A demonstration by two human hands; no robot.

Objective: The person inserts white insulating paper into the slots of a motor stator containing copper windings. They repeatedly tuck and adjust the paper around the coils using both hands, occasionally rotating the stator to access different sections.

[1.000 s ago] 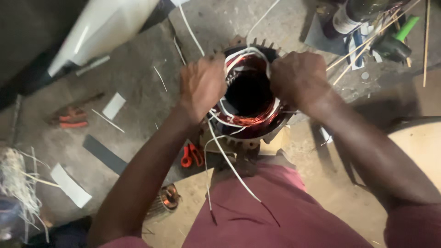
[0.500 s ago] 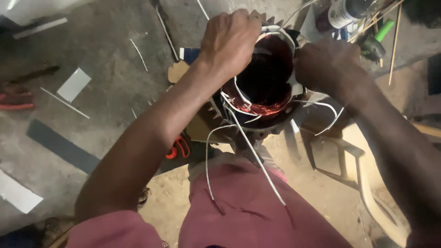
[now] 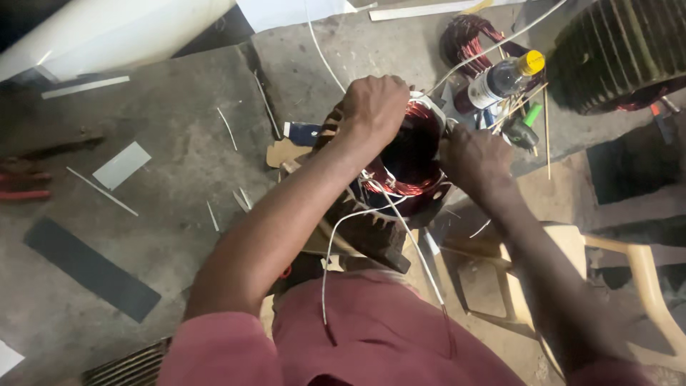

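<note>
While the motor stator [image 3: 400, 179] stands propped on end between the knees, bore up for reach, the left hand [image 3: 375, 107] closes its fingers on the far copper winding and the right hand [image 3: 475, 157] grips the right rim to steady it.

Bottle [image 3: 504, 77] behind stator [image 3: 400, 168], pliers [image 3: 25, 184] far left

Both arms extended, left hand [image 3: 373, 107] and right hand [image 3: 477, 156] clenched
</note>
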